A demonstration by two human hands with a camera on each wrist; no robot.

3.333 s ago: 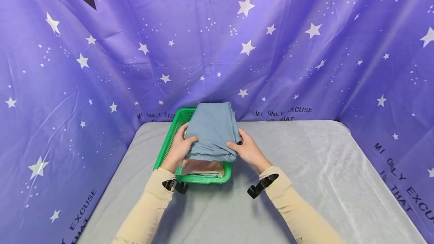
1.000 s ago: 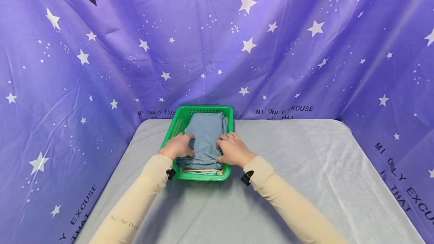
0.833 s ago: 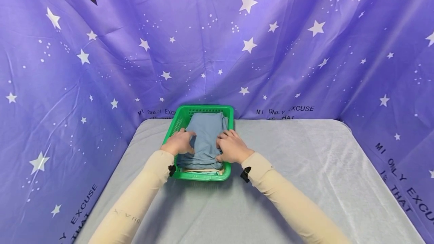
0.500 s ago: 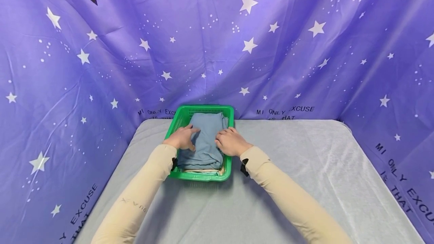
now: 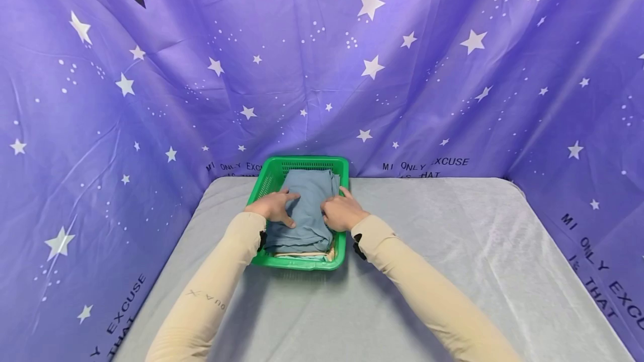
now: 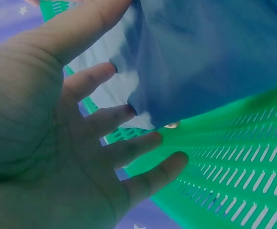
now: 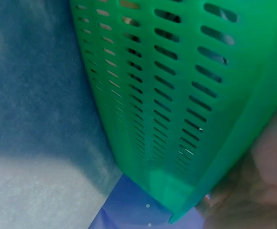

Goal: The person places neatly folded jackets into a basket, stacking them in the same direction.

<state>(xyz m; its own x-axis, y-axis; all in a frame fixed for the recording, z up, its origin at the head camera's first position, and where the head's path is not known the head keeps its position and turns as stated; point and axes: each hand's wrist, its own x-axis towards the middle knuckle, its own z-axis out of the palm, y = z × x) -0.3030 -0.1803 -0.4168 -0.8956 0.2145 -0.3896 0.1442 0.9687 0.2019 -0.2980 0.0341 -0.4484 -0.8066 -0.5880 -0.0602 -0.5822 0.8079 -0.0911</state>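
A folded blue-grey garment (image 5: 309, 203) lies inside a green plastic basket (image 5: 302, 265), on top of other folded cloth. Along the near end, peach and mint layers (image 5: 304, 255) peek out from under it. My left hand (image 5: 270, 207) reaches over the basket's left side with fingers spread. In the left wrist view, some fingertips of the left hand (image 6: 71, 119) touch the garment's edge (image 6: 205, 57). My right hand (image 5: 344, 214) is at the right rim, beside the garment's right edge. The slotted wall (image 7: 176, 86) hides most of it in the right wrist view.
The basket stands near the back edge of a table under a grey cloth (image 5: 453, 250). Purple curtains (image 5: 302, 71) with white stars hang behind it and on both sides. Wrist straps sit on both beige sleeves.
Both hands have lowered the folded garment from above into the basket. The left hand has loosened and spread its fingers. Lately the right hand has shifted slightly, one finger lifting along the rim.
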